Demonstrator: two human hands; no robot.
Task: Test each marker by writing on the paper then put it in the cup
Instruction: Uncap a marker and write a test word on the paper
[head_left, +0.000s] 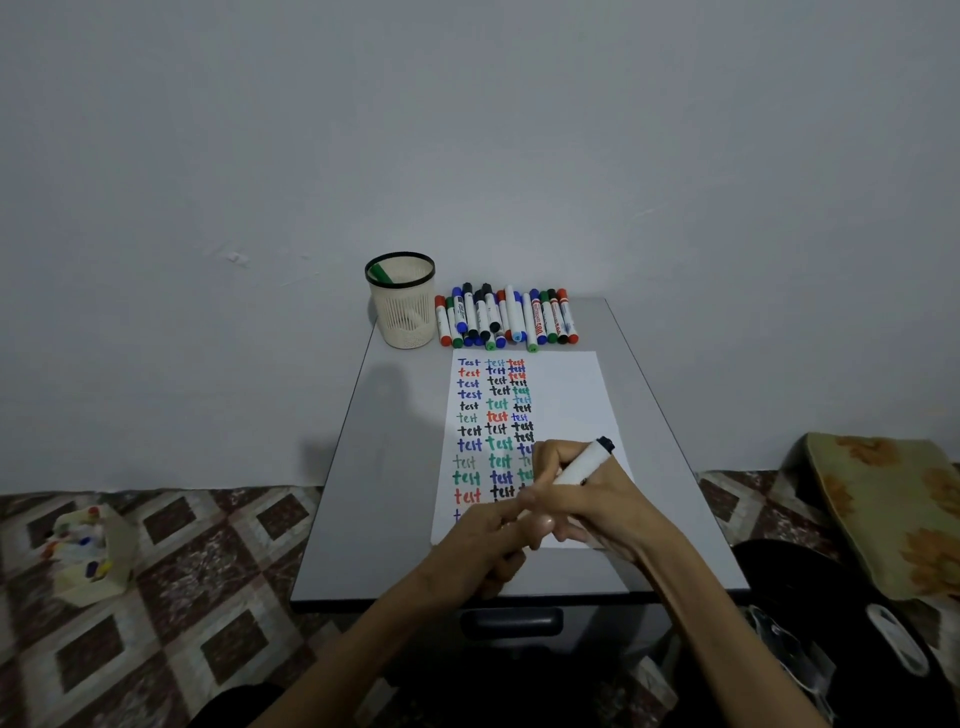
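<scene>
Right hand (587, 499): fingers curled round a white-barrelled marker with a black end (582, 465), gripping it mid-barrel. The black end points toward 1 o'clock and the writing tip is hidden behind the fingers. Left hand (488, 540): lies just beside the right at its 8 o'clock, one or two fingers reaching toward the right hand's fingers, the rest folded under. Cannot tell whether it holds anything, nor whether the two hands touch. Both hands sit over the 5 o'clock part of a white sheet of paper (566, 395), which carries three columns of the word "test" in blue, red, black and green. The right-hand strip of the sheet is bare. The sheet lies on a grey rectangular tabletop (395, 467). At the sheet's 12 o'clock, a row of capped white markers with mixed-colour caps (506, 317) lies side by side, some stacked. At 11 o'clock, just beside that row, stands a cream slotted plastic cup with a black rim (402, 312), upright, with one green-ended marker (381, 273) leaning inside. On the patterned tile floor at the table's 8 o'clock: a pale bag of assorted markers (88, 551). At 3 o'clock: a green-and-orange floral cushion (893, 509).
</scene>
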